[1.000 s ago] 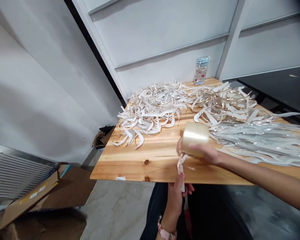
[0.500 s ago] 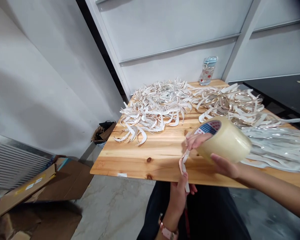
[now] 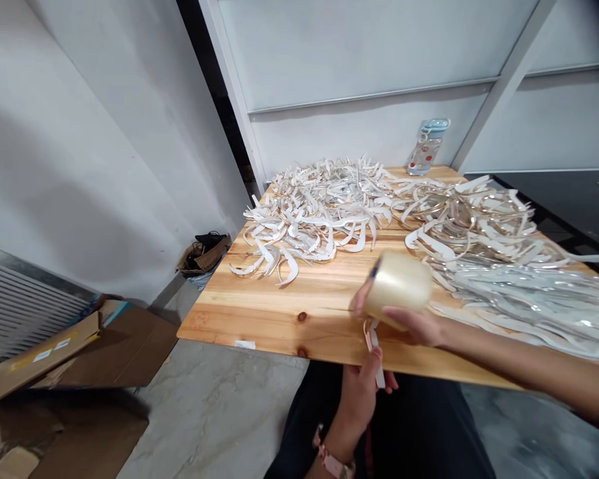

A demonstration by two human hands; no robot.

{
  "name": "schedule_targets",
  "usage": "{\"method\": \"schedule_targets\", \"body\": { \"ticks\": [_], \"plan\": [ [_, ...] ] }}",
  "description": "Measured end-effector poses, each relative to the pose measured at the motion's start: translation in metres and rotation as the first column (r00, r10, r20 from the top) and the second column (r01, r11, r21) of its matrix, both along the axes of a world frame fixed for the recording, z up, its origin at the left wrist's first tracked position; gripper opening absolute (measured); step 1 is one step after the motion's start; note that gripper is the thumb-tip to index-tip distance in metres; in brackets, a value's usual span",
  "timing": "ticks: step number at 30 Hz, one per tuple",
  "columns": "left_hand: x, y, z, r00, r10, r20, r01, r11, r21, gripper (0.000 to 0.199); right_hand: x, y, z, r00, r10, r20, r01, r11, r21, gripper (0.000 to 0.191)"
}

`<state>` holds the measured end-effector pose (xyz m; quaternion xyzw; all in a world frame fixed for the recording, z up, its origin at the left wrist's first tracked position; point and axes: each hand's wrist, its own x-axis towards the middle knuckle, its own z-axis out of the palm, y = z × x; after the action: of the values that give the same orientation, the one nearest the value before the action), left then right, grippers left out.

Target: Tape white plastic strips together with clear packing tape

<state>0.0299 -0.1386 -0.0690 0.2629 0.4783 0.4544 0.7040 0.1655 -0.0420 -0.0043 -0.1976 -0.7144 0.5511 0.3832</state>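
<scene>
My right hand (image 3: 409, 322) is wrapped around a wide roll of clear tape (image 3: 402, 289), with fingers reaching into its core on the left. The roll is blurred and tilted above the table's front part. My left hand (image 3: 362, 386) pinches a short white and rose-gold strip (image 3: 374, 342) just at the table's front edge. The strip stands roughly upright, its upper end close below the roll and my right fingers. Whether tape touches the strip cannot be made out.
On the wooden table (image 3: 259, 309) lies a heap of curved white and metallic strips (image 3: 324, 206), with more strips (image 3: 474, 213) and long straight ones (image 3: 534, 293) at right. A water bottle (image 3: 428, 150) stands at the back. Cardboard boxes (image 3: 110, 352) sit on the floor at left.
My right hand and the tape roll have moved left, and the roll has turned so its core opening is mostly hidden. My left hand keeps hold of the strip. The view has shifted slightly.
</scene>
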Motion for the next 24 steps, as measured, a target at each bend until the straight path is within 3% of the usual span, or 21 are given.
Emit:
{"method": "schedule_targets", "body": {
  "ticks": [3, 7, 8, 12, 18, 22, 24],
  "plan": [
    [0.000, -0.001, -0.002, 1.000, -0.002, -0.019, 0.003, 0.999, 0.038, 0.061, -0.011, 0.002, 0.011, 0.998, 0.054, -0.015, -0.055, 0.998, -0.029, 0.034],
    [0.000, -0.001, -0.001, 1.000, -0.010, -0.011, 0.011, 0.999, 0.049, 0.060, -0.019, -0.002, 0.026, 0.919, -0.201, -0.340, 0.142, 0.971, -0.191, 0.027],
    [-0.001, -0.002, 0.000, 1.000, -0.008, -0.006, 0.008, 0.999, 0.046, 0.061, -0.020, -0.003, 0.026, 0.912, -0.207, -0.355, 0.143, 0.970, -0.196, 0.026],
    [-0.001, -0.002, 0.003, 0.999, 0.031, 0.009, -0.031, 0.999, 0.034, 0.063, -0.016, -0.004, 0.010, 0.991, 0.058, -0.122, -0.069, 0.994, -0.089, 0.029],
    [0.000, -0.002, 0.003, 0.999, 0.021, -0.045, -0.020, 0.999, 0.040, 0.066, 0.001, -0.003, 0.004, 0.968, 0.072, -0.240, -0.121, 0.973, -0.196, 0.034],
    [0.000, -0.002, 0.003, 0.999, 0.038, -0.037, -0.038, 0.999, 0.025, 0.065, -0.007, -0.008, 0.007, 0.972, 0.121, -0.202, -0.172, 0.951, -0.257, 0.032],
    [0.000, -0.002, 0.001, 0.999, 0.038, -0.036, -0.037, 0.999, 0.034, 0.065, -0.011, -0.010, 0.012, 0.964, 0.077, -0.256, -0.151, 0.947, -0.284, 0.032]
  ]
}}
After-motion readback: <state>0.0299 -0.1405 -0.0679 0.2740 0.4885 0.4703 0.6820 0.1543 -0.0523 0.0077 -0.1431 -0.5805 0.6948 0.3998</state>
